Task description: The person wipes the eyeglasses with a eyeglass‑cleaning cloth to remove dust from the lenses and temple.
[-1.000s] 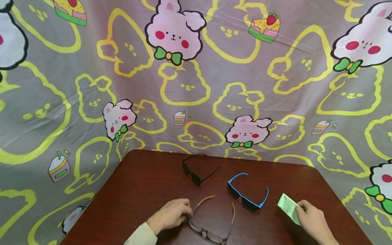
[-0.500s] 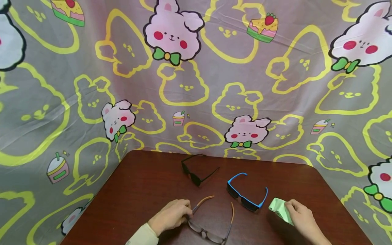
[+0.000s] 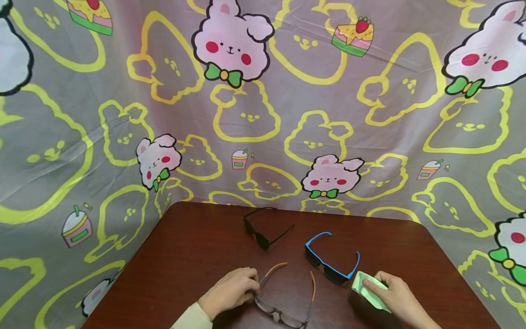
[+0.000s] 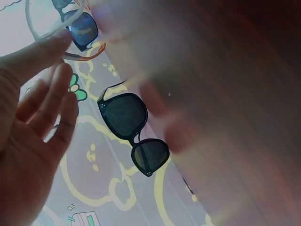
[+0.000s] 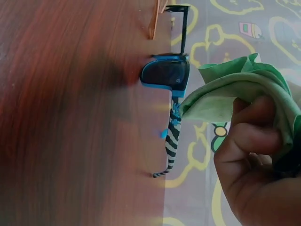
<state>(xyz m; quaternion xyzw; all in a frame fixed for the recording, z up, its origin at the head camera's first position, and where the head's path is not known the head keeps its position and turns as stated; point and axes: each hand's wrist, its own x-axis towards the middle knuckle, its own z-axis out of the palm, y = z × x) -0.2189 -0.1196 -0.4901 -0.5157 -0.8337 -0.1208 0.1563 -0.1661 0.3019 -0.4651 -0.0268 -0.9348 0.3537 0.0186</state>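
Note:
My left hand point(image 3: 230, 292) pinches the corner of a pair of eyeglasses point(image 3: 267, 307) with pale lenses and orange-tipped temples. The eyeglasses lie at the table's front, temples unfolded and pointing away from me. In the left wrist view, thumb and fingers meet at their pale rim point(image 4: 33, 23). A folded light green cloth point(image 3: 371, 296) is held between the thumb and fingers of my right hand point(image 3: 397, 296), just above the table. It is close to the right end of blue-framed sunglasses point(image 3: 334, 275), whose temple shows zebra stripes point(image 5: 172, 141) in the right wrist view.
Black sunglasses point(image 3: 261, 240) with unfolded temples lie farther back, left of the blue pair. A dark reddish-brown table point(image 3: 185, 246) carries everything. Behind it and at the sides hangs a grey curtain point(image 3: 255, 151) printed with rabbits and yellow outlines.
My right hand has moved left with the green cloth, nearer the blue sunglasses, and the cloth has been turned and refolded in its fingers. My left hand stays at the eyeglasses, which have barely shifted.

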